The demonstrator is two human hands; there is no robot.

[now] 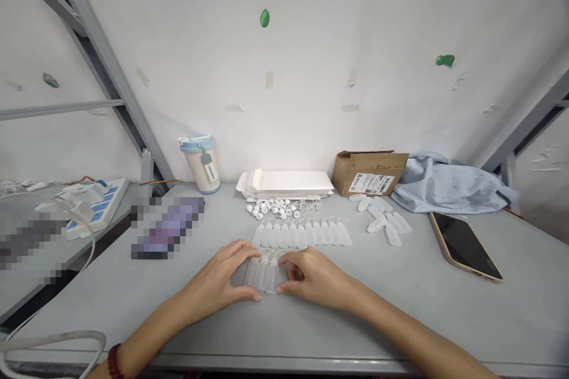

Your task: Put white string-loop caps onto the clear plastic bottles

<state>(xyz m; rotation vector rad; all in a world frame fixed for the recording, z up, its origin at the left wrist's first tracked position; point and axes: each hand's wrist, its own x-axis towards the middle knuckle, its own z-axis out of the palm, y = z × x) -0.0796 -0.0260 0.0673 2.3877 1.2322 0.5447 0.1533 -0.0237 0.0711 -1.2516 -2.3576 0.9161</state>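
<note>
My left hand [224,278] and my right hand [311,275] press in from either side on a small group of translucent plastic bottles [263,274] lying flat on the grey table [400,314]. Both hands' fingertips touch the bottles. Just beyond them lies a row of several more bottles [302,233], side by side. Small white caps [273,208] are scattered behind that row. A stack of white flat bags [287,182] sits against the wall.
Loose bottles [384,219] lie right of the row, by a cardboard box [368,172] and a blue cloth [453,183]. A phone [464,246] lies at the right. A lidded cup [202,163] and a power strip [95,207] are at the left.
</note>
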